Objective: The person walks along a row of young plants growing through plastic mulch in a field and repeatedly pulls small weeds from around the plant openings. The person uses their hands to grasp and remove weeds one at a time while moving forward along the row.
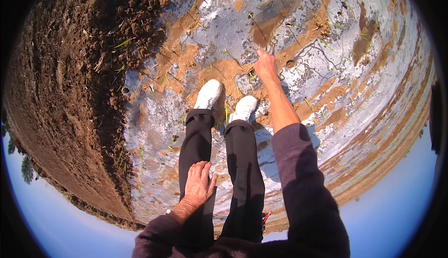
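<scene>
My left hand (198, 183) rests palm down on the left leg of my black trousers (196, 142), holding nothing. Out ahead, my right hand (266, 65) is low over a sheet of pale plastic mulch film (224, 23), its fingers curled. A thin, stick-like tool (253, 45) pokes out past the fingertips; most of it is hidden in the grip. Close to that hand are a round planting hole (290, 63) in the film and a small green seedling (251, 75) in another hole.
My white shoes (209, 95) stand on the film among thin green shoots (226, 111). Brown soil patches (218, 72) lie over the sheet. Along the left runs a bank of loose, cloddy earth (105, 48). Something red (266, 217), too small to make out, is far behind my legs.
</scene>
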Available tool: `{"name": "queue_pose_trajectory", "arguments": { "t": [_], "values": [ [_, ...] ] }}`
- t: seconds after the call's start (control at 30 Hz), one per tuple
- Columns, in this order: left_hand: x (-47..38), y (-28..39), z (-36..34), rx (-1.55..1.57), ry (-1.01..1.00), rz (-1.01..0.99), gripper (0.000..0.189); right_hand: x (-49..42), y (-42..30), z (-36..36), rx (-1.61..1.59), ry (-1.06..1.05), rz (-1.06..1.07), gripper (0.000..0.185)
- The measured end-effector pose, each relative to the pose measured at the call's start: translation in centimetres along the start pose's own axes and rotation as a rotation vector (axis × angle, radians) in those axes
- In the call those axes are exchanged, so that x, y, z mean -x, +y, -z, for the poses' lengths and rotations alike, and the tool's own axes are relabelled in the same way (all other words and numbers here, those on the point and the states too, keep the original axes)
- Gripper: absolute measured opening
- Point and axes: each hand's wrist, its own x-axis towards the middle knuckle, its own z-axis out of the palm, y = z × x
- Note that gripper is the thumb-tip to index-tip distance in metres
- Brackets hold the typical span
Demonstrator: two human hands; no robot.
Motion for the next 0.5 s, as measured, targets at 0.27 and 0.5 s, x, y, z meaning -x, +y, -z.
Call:
{"name": "queue_pose_trajectory", "arguments": {
  "t": [0.27, 0.5],
  "values": [
    [-0.4, 0.1, 0.4, -0.009, 0.014, -0.022, 0.047, 2.6, 0.3, 0.7, 0.181, -0.049, 0.089, 0.035],
    [0.4, 0.8, 0.3, -0.097, 0.093, -0.034, 0.046, 12.5, 2.8, 3.5, 0.043, -0.155, -0.052, 0.031]
  ]
}}
